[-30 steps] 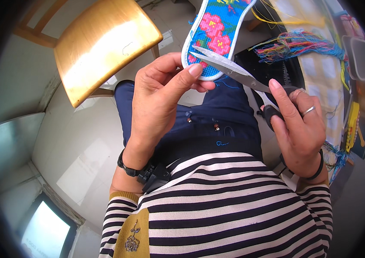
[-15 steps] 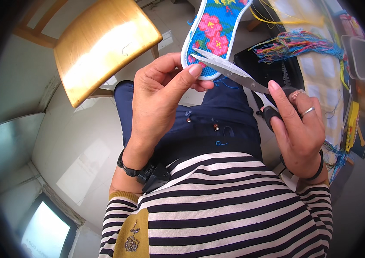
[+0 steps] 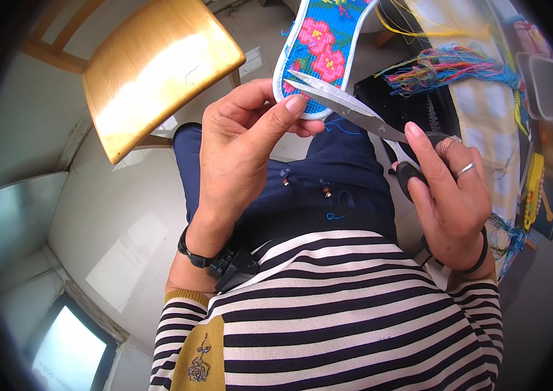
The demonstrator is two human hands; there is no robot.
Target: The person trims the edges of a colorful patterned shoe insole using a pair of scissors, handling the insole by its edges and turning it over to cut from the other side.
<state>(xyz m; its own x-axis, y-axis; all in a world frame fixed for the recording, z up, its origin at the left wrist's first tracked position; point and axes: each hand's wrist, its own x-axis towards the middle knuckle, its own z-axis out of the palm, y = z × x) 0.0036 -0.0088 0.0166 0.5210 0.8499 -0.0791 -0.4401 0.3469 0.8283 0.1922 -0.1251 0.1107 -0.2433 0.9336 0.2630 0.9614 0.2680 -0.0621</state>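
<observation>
My left hand (image 3: pixel 240 133) pinches the near, rounded end of an embroidered insole (image 3: pixel 326 40) between thumb and fingers. The insole is blue with pink cross-stitched flowers and a white edging; its far end runs out of the picture at the top. In my right hand (image 3: pixel 454 186) is a pair of scissors (image 3: pixel 361 116) with black handles, my fingers in the loops. Their blades are slightly parted and lie over the insole, the tips just above my left thumb. Loose blue thread (image 3: pixel 342 128) hangs by the insole's near end.
A wooden chair (image 3: pixel 159 65) stands at the far left. On the right, a checked cloth (image 3: pixel 478 124) carries a bundle of colourful threads (image 3: pixel 446 68), with a clear plastic box (image 3: pixel 542 85) and a yellow case (image 3: pixel 535 179) beside it. A short blue thread (image 3: pixel 335 216) lies on my lap.
The insole, both hands and the scissors have shifted very slightly to the left. Both grips and the small gap between the blades look the same.
</observation>
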